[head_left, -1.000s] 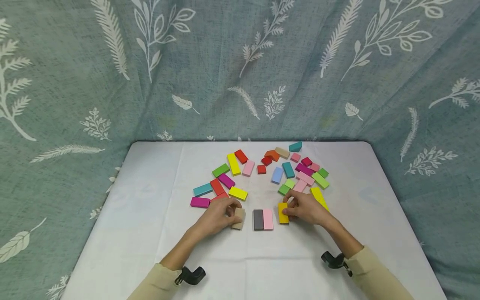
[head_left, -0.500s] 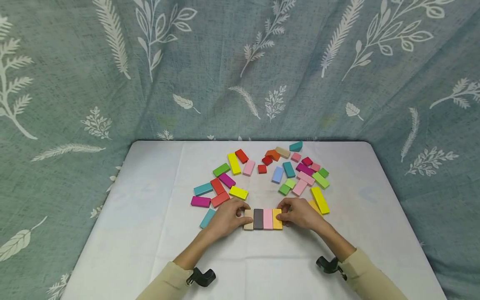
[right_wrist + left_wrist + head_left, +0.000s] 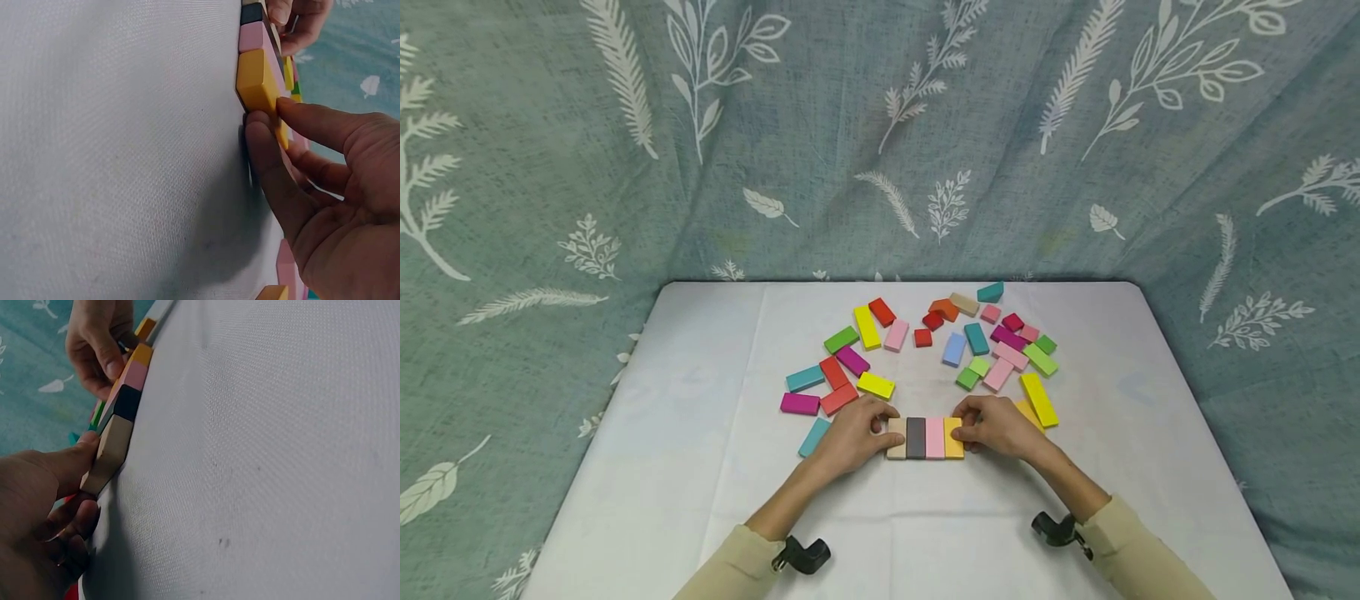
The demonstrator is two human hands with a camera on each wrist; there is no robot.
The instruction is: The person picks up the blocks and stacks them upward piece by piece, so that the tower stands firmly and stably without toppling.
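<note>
Four-sided wooden blocks lie flat in a row at the middle of the white table. From left to right they are a beige block, a dark grey block, a pink block and an orange-yellow block, side to side. My left hand holds the beige block at the row's left end, with thumb and fingers against it. At the right end, my right hand grips the orange-yellow block; the right wrist view shows the thumb at its outer side and a finger on its top.
Loose coloured blocks are scattered behind the row. A red block and a teal block lie near my left hand, a long yellow block beside my right. A leaf-patterned curtain hangs behind the table.
Both hands have moved inward, bringing the beige and orange-yellow blocks up against the grey and pink pair. Over the last half second the hands and row have stayed put.
</note>
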